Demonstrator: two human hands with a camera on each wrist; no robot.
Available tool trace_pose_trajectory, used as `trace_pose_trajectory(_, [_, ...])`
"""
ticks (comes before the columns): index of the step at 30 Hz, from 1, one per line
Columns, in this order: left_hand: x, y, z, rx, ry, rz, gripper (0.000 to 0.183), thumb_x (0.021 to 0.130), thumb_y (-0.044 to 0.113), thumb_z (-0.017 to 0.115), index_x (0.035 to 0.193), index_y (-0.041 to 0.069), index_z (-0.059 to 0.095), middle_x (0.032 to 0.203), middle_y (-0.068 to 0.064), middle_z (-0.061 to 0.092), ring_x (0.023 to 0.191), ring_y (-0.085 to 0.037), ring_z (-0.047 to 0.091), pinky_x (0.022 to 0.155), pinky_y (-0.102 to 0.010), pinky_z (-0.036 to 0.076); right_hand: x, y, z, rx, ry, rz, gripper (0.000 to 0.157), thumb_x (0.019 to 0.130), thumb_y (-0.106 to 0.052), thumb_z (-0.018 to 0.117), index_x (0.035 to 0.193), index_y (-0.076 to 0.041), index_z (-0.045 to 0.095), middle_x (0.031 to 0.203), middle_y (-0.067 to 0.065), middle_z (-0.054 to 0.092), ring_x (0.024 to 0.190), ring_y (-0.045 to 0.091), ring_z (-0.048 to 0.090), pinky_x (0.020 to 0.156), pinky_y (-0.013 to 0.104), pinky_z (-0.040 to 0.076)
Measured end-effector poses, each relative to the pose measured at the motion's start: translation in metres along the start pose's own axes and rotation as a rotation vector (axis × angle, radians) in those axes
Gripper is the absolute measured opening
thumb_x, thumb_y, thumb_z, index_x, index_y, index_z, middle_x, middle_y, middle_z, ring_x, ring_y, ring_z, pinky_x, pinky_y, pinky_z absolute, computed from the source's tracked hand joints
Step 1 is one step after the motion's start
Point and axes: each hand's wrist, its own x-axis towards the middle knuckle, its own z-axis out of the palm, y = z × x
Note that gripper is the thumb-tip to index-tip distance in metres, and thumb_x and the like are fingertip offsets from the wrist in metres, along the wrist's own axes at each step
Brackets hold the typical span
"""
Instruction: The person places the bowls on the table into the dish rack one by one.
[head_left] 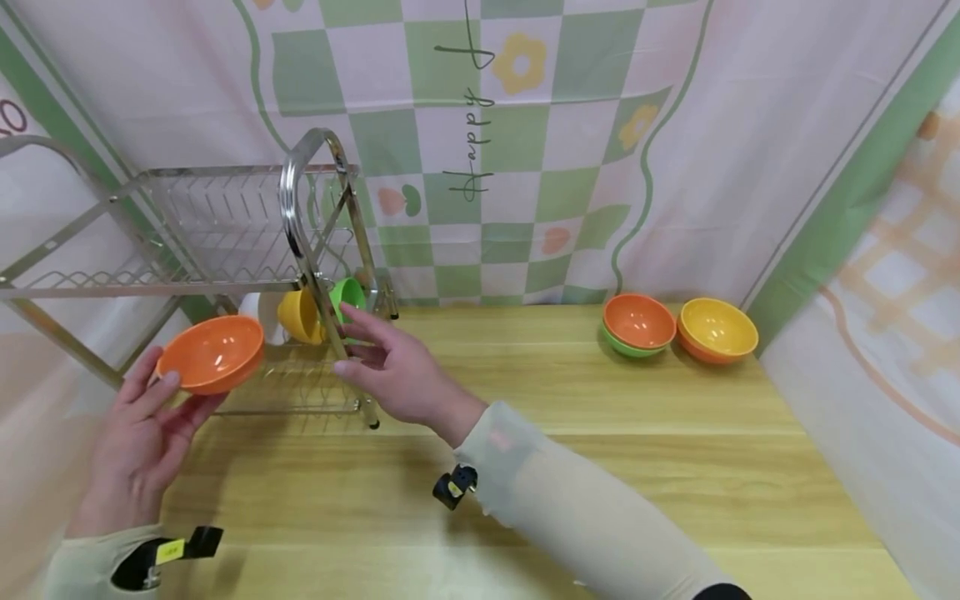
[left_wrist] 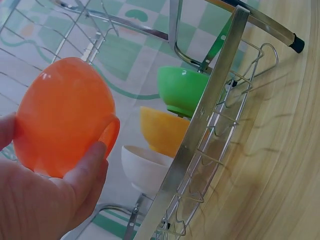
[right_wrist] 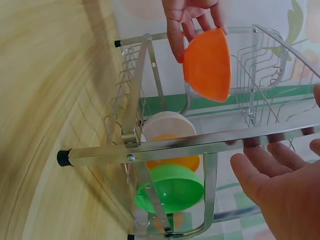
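Note:
My left hand [head_left: 150,425] holds an orange bowl [head_left: 213,354] in front of the rack's lower level, thumb at the rim and fingers underneath. In the left wrist view the bowl's smooth orange outside [left_wrist: 65,115] faces the camera. My right hand [head_left: 408,375] is beside the right upright of the metal dish rack [head_left: 300,217], fingers extended; whether they touch the metal I cannot tell. On the lower level, a white bowl [left_wrist: 145,167], a yellow bowl [left_wrist: 165,131] and a green bowl [left_wrist: 182,90] stand on edge in a row, partly hidden by the frame.
At the back right of the wooden table [head_left: 600,483], an orange bowl [head_left: 639,321] sits in a green bowl [head_left: 633,351]. Beside it a yellow bowl [head_left: 717,327] sits in another orange one [head_left: 701,350]. A patterned curtain [head_left: 510,150] hangs behind.

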Motion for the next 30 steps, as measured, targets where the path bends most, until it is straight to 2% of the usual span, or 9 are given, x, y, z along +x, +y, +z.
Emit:
trace_pose_trajectory(4, [0.0, 0.001, -0.002, -0.002, 0.008, -0.009, 0.055, 0.1, -0.01, 0.046, 0.145, 0.021, 0.053, 0.148, 0.013, 0.031, 0.095, -0.041, 0.067, 0.083, -0.055, 0.054, 0.008, 0.001, 0.004, -0.054, 0.023, -0.049, 0.063, 0.098, -0.019, 0.067, 0.154, -0.026, 0.039, 0.141, 0.006, 0.055, 0.116, 0.013, 0.059, 0.091, 0.022, 0.05])
trace_pose_trajectory(8, [0.002, 0.002, -0.003, 0.008, 0.023, -0.015, 0.056, 0.1, -0.011, 0.046, 0.145, 0.022, 0.053, 0.149, 0.014, 0.028, 0.094, -0.041, 0.068, 0.083, -0.055, 0.054, 0.015, 0.003, 0.004, -0.111, 0.084, -0.055, 0.053, 0.098, -0.019, 0.067, 0.148, -0.025, 0.049, 0.131, 0.004, 0.063, 0.104, 0.011, 0.064, 0.084, 0.022, 0.054])
trace_pose_trajectory(14, [0.007, 0.006, -0.005, 0.036, 0.05, -0.001, 0.056, 0.1, -0.011, 0.049, 0.144, 0.022, 0.053, 0.141, 0.007, 0.037, 0.093, -0.039, 0.068, 0.082, -0.056, 0.054, 0.023, 0.009, 0.008, -0.058, 0.133, -0.022, 0.041, 0.096, -0.018, 0.07, 0.136, -0.017, 0.062, 0.117, -0.003, 0.069, 0.095, 0.007, 0.065, 0.079, 0.023, 0.056])
trace_pose_trajectory(21, [0.014, 0.02, -0.001, 0.03, 0.026, 0.035, 0.051, 0.099, -0.011, 0.049, 0.14, 0.019, 0.054, 0.13, -0.001, 0.05, 0.092, -0.039, 0.068, 0.078, -0.054, 0.056, 0.026, 0.01, 0.006, -0.224, 0.117, -0.052, 0.033, 0.098, -0.02, 0.067, 0.13, -0.012, 0.066, 0.11, -0.006, 0.071, 0.088, 0.005, 0.064, 0.072, 0.022, 0.055])
trace_pose_trajectory(26, [0.02, 0.03, 0.013, 0.235, 0.114, 0.082, 0.063, 0.095, -0.013, 0.056, 0.146, 0.023, 0.05, 0.137, 0.004, 0.039, 0.086, -0.03, 0.071, 0.07, -0.045, 0.06, 0.027, 0.011, 0.003, -0.299, 0.096, -0.064, 0.033, 0.099, -0.022, 0.065, 0.131, -0.012, 0.066, 0.111, -0.007, 0.07, 0.085, 0.004, 0.063, 0.069, 0.021, 0.055])
trace_pose_trajectory(30, [0.029, 0.035, 0.029, 0.579, 0.225, 0.091, 0.077, 0.091, -0.002, 0.069, 0.154, 0.03, 0.039, 0.158, -0.001, 0.022, 0.092, -0.012, 0.067, 0.07, -0.032, 0.059, 0.028, 0.012, 0.002, -0.316, 0.094, -0.078, 0.033, 0.099, -0.024, 0.065, 0.13, -0.013, 0.066, 0.11, -0.007, 0.07, 0.084, 0.003, 0.063, 0.068, 0.021, 0.054])
